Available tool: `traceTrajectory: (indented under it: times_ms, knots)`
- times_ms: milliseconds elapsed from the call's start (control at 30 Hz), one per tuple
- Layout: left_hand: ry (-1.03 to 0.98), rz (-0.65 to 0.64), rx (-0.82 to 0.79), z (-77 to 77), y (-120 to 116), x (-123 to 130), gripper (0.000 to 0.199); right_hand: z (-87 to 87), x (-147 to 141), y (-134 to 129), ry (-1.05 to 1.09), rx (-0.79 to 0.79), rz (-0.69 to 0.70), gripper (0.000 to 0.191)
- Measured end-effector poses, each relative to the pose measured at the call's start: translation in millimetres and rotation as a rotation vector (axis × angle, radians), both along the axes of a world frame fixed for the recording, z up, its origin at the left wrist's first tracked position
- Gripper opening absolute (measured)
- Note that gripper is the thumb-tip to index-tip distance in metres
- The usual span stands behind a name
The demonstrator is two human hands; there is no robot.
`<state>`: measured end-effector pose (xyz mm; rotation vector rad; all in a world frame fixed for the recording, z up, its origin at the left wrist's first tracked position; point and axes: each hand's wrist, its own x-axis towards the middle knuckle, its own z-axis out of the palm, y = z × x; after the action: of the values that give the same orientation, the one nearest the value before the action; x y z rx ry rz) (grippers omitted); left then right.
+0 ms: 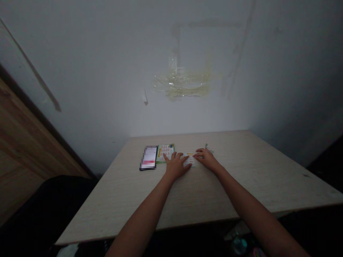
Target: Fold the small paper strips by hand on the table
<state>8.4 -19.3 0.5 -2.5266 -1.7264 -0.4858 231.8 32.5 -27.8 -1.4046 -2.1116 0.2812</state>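
My left hand [175, 166] lies flat with its fingers spread, palm down. Its outer fingers rest at the edge of a green-bordered printed sheet [161, 151], and its thumb side touches a small white printed card [190, 160] with a yellow heading. From the other side, my right hand [206, 158] reaches in with fingers stretched out, the tips at the card's right edge; no firm grip shows. Just beyond the right hand, a small crumpled scrap [209, 147], pale and partly hidden, lies on the table.
A phone [149, 157] with a lit, blurred screen lies left of the sheet. The pale wooden table [128, 200] meets a wall [112, 71] with peeling tape [184, 84]. A dark chair-like shape [66, 200] stands left; a bottle-like object [238, 245] is below the front edge.
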Motion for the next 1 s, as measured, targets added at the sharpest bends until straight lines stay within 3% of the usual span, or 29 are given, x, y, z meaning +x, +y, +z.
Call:
traceTrajectory:
  times_ms: [600, 867, 1000]
  knots:
    - [-0.016, -0.002, 0.007, -3.0, 2, 0, 0.047, 10.1, -15, -8, -0.193, 0.042, -0.11, 0.035]
    - [0.0, -0.006, 0.008, -3.6, 2, -1, 0.048, 6.5, -8, -7, -0.03, 0.029, -0.052, 0.025]
    - [0.005, -0.002, 0.004, -3.0, 2, 0, 0.048, 7.1, -10, -7, -0.05, 0.02, -0.08, 0.024]
